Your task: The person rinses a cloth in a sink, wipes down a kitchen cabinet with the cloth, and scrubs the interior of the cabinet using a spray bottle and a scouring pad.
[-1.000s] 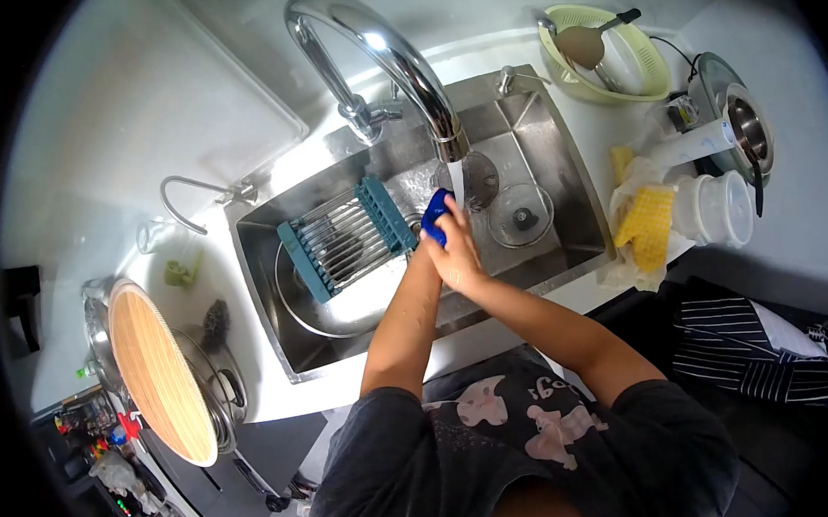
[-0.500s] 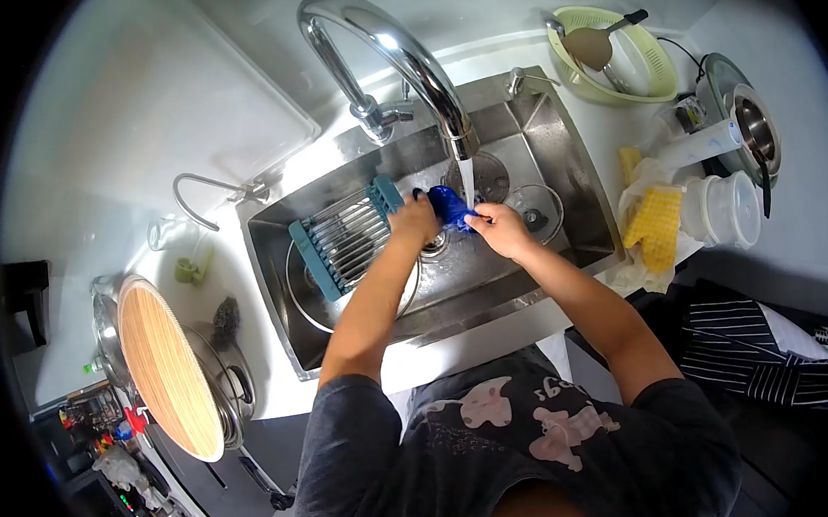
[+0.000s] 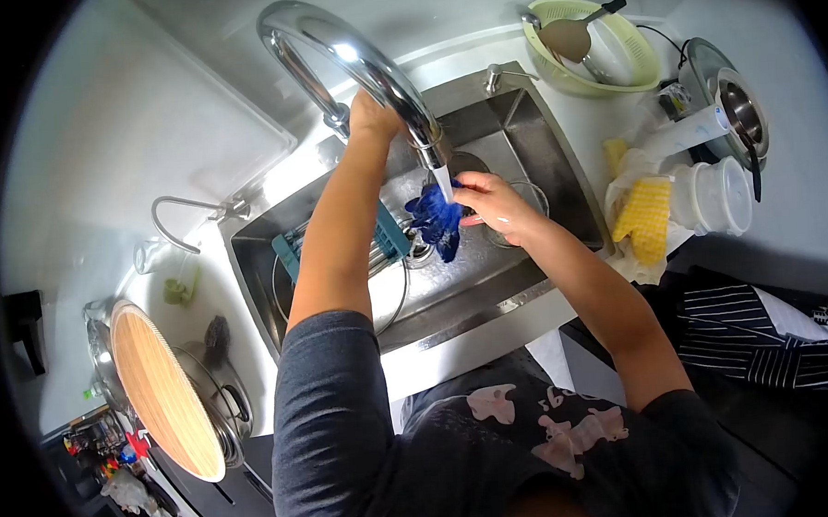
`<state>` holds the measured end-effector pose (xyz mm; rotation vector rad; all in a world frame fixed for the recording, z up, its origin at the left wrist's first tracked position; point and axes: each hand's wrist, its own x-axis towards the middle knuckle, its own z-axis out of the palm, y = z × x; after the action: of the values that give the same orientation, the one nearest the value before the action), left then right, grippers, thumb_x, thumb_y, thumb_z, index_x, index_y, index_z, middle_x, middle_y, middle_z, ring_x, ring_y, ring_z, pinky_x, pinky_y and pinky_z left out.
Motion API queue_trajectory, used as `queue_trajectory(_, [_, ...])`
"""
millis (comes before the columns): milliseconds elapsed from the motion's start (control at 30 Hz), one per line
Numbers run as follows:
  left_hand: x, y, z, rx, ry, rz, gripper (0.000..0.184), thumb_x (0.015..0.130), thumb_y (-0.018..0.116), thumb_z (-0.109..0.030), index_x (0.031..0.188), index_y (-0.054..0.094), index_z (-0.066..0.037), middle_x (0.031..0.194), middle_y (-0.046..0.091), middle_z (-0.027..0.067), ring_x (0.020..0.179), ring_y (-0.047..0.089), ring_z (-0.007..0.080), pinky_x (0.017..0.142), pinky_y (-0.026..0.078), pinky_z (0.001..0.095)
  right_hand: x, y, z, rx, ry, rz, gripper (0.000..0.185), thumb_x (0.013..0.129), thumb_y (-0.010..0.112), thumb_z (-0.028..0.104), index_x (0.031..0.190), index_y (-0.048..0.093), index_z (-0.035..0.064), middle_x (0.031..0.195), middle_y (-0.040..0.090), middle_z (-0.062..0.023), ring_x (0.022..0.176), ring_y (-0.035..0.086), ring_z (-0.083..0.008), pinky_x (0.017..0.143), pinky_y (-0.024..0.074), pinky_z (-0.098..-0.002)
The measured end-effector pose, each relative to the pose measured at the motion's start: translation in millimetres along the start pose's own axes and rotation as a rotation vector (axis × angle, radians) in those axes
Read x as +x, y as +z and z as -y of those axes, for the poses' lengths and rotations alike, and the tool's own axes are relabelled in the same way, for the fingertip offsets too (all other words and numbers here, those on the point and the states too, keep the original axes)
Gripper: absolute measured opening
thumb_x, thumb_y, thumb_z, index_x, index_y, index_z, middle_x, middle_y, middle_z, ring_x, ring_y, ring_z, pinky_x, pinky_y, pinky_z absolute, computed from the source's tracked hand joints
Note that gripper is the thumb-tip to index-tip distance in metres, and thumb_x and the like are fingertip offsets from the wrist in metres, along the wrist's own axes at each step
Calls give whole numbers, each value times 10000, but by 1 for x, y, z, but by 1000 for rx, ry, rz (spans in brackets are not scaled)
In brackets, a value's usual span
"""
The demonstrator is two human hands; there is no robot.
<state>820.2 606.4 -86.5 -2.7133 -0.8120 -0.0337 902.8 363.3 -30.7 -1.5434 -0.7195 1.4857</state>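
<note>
A wet, crumpled blue cloth point(image 3: 438, 218) hangs from my right hand point(image 3: 497, 207), whose thumb and fingers pinch its upper right edge. Water runs onto it from the chrome faucet point(image 3: 350, 53) over the steel sink point(image 3: 539, 161). My left hand point(image 3: 372, 118) is raised at the faucet's base, partly behind the spout, near the handle; its fingers are hidden. Beneath my left forearm, a teal-ended drying rack point(image 3: 390, 234) lies in the sink.
A light green basket point(image 3: 641, 68) with utensils stands at the back right. Right of the sink are a yellow checked cloth point(image 3: 648, 219) and white containers point(image 3: 727, 196). A round wooden board point(image 3: 166, 389) leans at the left. A small tap point(image 3: 168, 223) rises at the sink's left corner.
My left hand has let go of the blue cloth and moved up to the faucet's base. The cloth now hangs from my right hand alone.
</note>
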Motion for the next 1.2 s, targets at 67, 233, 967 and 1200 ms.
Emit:
queue_trajectory(67, [1, 3, 2, -77, -29, 3, 390, 756, 578, -311, 1012, 611, -20, 1125, 542, 138, 1235, 359, 279, 1066, 203, 435, -1, -1, 0, 5, -22, -1, 204, 858, 527, 225, 933, 597, 48, 854, 568, -11, 760, 524, -95, 667, 483, -280])
queue_trajectory(233, [-14, -35, 2, 261, -44, 39, 443, 818, 498, -350, 1143, 533, -51, 1165, 499, 150, 1195, 393, 298, 1065, 186, 471, -12, -3, 7, 66, -63, -16, 138, 864, 527, 217, 888, 558, 84, 840, 540, 17, 802, 512, -67, 736, 460, -286])
queue_trajectory(967, [-227, -107, -54, -2013, -336, 245, 493, 758, 446, 78, 1231, 413, -58, 1042, 551, 35, 886, 557, 103, 759, 465, 213, -62, 49, -66, 441, -211, -293, 327, 783, 645, 278, 1038, 510, 125, 1034, 537, -41, 947, 530, -173, 817, 421, -385])
queue_trajectory(1200, [-229, -127, -59, -2253, -407, 513, 535, 769, 397, -20, 1302, 361, -36, 1097, 535, 93, 908, 563, 158, 762, 496, 259, -62, 69, -67, 814, 95, 222, 757, 772, 350, 722, 1307, 398, 188, 1299, 460, -40, 1202, 413, -243, 1017, 149, -561])
